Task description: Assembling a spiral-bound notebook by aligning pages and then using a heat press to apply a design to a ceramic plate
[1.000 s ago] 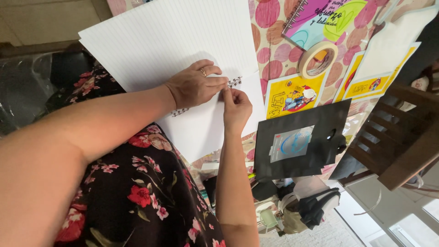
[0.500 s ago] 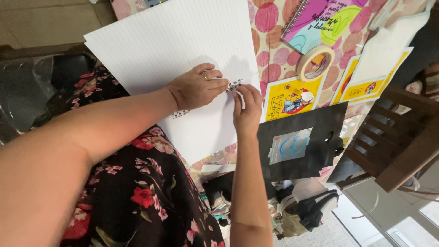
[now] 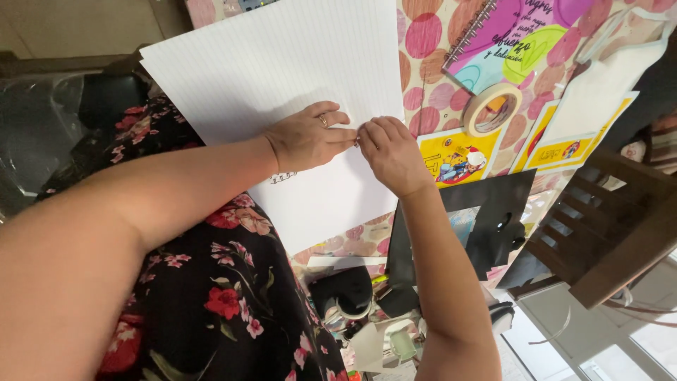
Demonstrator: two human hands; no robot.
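Head view, looking down: 2 hands pressed close together on a large white lined sheet (image 3: 282,70) spread over a table with a pink-dotted cloth (image 3: 430,77). Left hand (image 3: 307,137), ring on 1 finger, lying flat on the sheet with fingers stretched toward the right hand (image 3: 391,152). Right hand bent at the knuckles, fingertips pinched down against the left fingertips at about the middle of the sheet's right portion. Something small caught between the fingertips, too covered to identify; cannot tell whether either hand truly grips it or merely presses the paper. A short dark strip (image 3: 282,177) peeking out just below the left wrist, blurred, kind unclear. Sheet reaching well above and below both hands, its top edge cut off by the frame.

Beside the sheet, to the right: roll of pale tape (image 3: 491,107), yellow picture card (image 3: 451,156), spiral notebook (image 3: 518,42) partly cut off at the top, black folder (image 3: 493,219) partly behind the right forearm. Wooden chair (image 3: 606,233) at the far right. Floral black dress (image 3: 211,296) filling the lower left.
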